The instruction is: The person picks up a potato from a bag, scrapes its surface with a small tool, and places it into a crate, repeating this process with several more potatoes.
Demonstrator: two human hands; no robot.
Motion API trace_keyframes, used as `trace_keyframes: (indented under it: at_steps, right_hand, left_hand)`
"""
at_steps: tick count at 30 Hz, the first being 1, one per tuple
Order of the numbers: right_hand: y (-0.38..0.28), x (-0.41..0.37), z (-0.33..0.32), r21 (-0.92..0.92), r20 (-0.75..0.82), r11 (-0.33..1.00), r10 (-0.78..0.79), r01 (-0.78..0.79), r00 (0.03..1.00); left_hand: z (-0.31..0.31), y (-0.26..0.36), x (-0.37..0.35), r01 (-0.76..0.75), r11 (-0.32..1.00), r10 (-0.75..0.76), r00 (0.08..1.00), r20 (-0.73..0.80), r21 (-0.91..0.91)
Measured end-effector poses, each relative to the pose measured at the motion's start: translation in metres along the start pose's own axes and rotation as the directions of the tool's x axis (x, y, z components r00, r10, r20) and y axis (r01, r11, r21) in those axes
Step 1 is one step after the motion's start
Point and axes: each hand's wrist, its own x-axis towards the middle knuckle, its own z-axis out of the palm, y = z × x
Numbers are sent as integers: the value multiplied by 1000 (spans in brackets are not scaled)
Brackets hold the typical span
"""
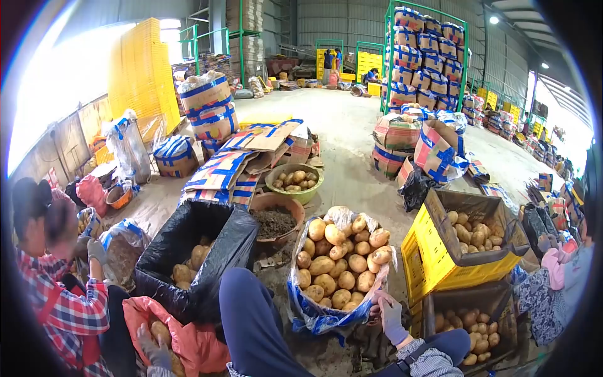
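Note:
My left hand (154, 349), in a grey glove, reaches into a red mesh sack (196, 344) at the lower left. Its fingers are stretched out against a potato (161, 332) in the sack. In front of me stands a round container heaped with potatoes (339, 267), lined with a clear and blue plastic liner (317, 322). At that liner's right rim is my right hand (388, 316), also gloved, its fingers bent and closed on the plastic edge. A black-lined crate (207, 229) with some potatoes stands between the sack and the heaped container.
To the right, a yellow crate (419, 254) of potatoes sits above a dark-lined crate (433, 308). Ahead are a green basin (301, 196) of potatoes, a tub of soil (276, 220) and flattened cardboard (217, 178). Co-workers (66, 301) sit on both sides.

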Motion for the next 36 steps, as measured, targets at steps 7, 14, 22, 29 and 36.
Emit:
trace_keyframes:
  at_steps: [7, 14, 22, 29, 36]
  right_hand:
    - [-9, -5, 8, 8, 18, 1000, 21, -21, 1000]
    - [-15, -6, 19, 23, 47, 1000, -19, 18, 999]
    - [-7, 7, 28, 42, 106, 991, -132, 129, 985]
    - [14, 19, 23, -151, 110, 988, 5, 12, 994]
    - [10, 14, 25, -182, 66, 982, -29, 40, 997]
  left_hand:
    - [-10, -61, -120, 196, 955, -41, 833, -552, 224]
    - [-25, 26, -110, 364, 900, -376, 927, -5, -239]
    - [-48, 8, -101, 354, 74, -434, 853, 289, -932]
    - [-150, 40, -57, 560, 240, -529, 760, 377, -793]
    - [-155, -12, -25, 604, 695, -282, 728, 625, -390]
